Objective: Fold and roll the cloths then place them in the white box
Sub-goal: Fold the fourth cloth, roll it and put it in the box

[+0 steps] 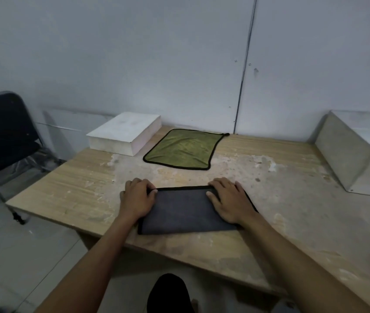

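Note:
A dark grey cloth [182, 210] with black trim lies folded in half near the table's front edge. My left hand [137, 197] pinches its far left corner, thumb on top and fingers curled at the edge. My right hand [228, 201] holds the far right corner, fingers curled over the folded edge and thumb on the cloth. A green cloth [185, 149] with black trim lies spread flat farther back. The white box [124, 133] stands at the table's back left, just left of the green cloth.
The worn wooden table [281, 177] stands against a grey wall. A folded metal sheet [346, 154] sits at the back right. A black folding chair [1, 134] stands to the left of the table.

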